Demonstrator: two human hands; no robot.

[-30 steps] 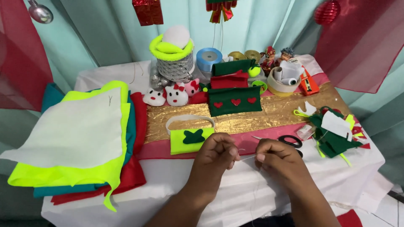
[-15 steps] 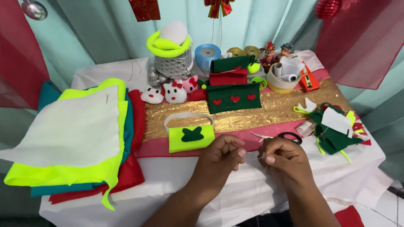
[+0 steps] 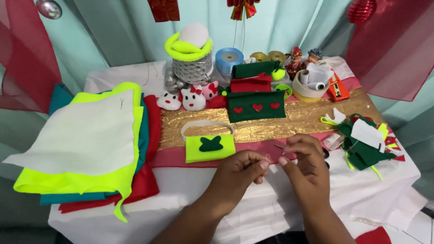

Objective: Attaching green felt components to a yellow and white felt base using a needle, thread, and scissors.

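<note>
Together, both hands [image 3: 275, 167] pinched fingertip-to-fingertip.

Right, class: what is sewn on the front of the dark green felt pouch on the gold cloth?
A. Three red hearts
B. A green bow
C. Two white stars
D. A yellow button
A. The dark green felt pouch on the gold cloth bears three red hearts in a row; the green bow shape sits on the neon yellow pouch instead.

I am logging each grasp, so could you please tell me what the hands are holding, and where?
The left hand and right hand pinch something very small between their fingertips, perhaps a needle and thread; it is too fine to identify.
</note>
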